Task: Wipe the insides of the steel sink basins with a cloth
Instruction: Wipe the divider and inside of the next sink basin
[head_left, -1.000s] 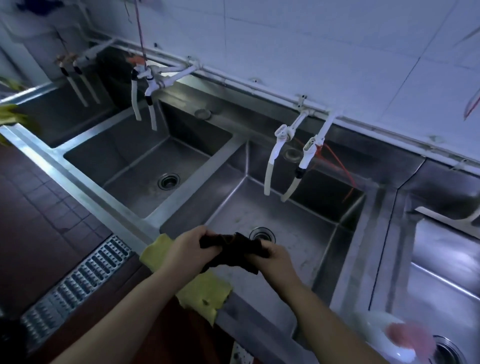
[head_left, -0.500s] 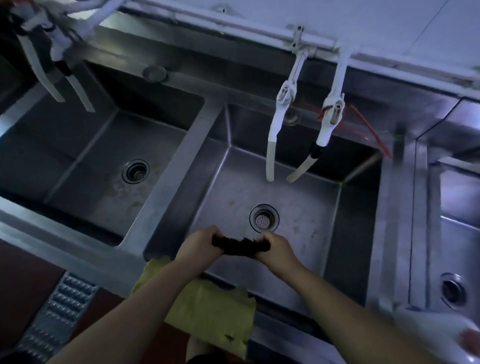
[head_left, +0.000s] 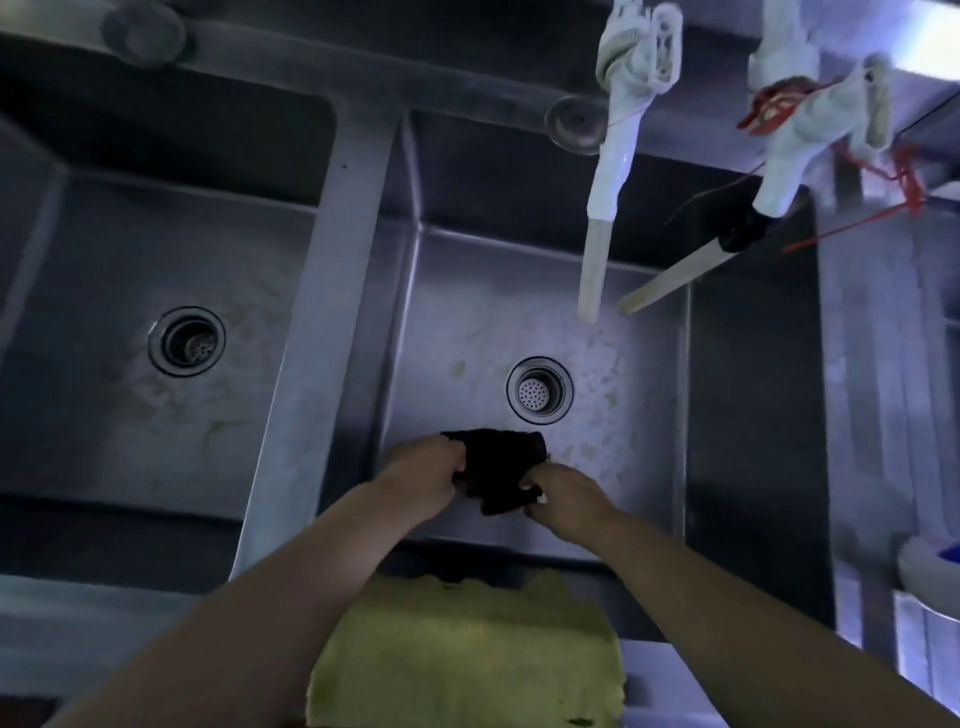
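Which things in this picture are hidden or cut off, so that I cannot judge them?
- Head view: the fingers of the left hand and right hand are partly buried in the dark cloth.
- The basin floor under the cloth is covered.
- The yellow cloth is cut by the bottom edge.
- The white bowl is cut by the right edge.

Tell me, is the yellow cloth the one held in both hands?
No, both the left hand and right hand grip a dark cloth over the basin, while the yellow cloth hangs on the front rim.
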